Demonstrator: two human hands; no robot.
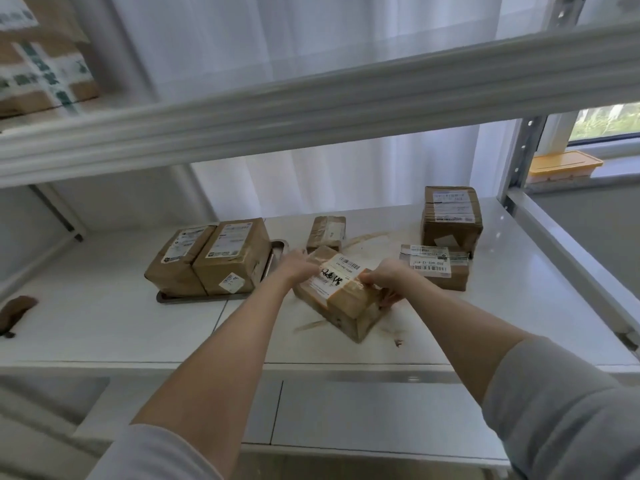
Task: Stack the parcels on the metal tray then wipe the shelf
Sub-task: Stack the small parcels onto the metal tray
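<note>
A brown parcel with a white label and black handwriting (341, 294) sits tilted in the middle of the white shelf (104, 317). My left hand (298, 268) grips its far left end and my right hand (388, 280) grips its right side. To the left, the metal tray (277, 252) carries two brown parcels (211, 259) side by side. Three more parcels stay on the shelf: a small one (327, 232) behind my hands, a flat one (436, 266) to the right, and a cube-shaped one (452, 216) at the back right.
Brown smears (367, 239) mark the shelf around the held parcel. A dark brown cloth (15, 311) lies at the shelf's left edge. An upper shelf beam (311, 109) crosses overhead, with a taped box (41, 57) on it. A yellow-lidded container (562, 166) rests on the windowsill.
</note>
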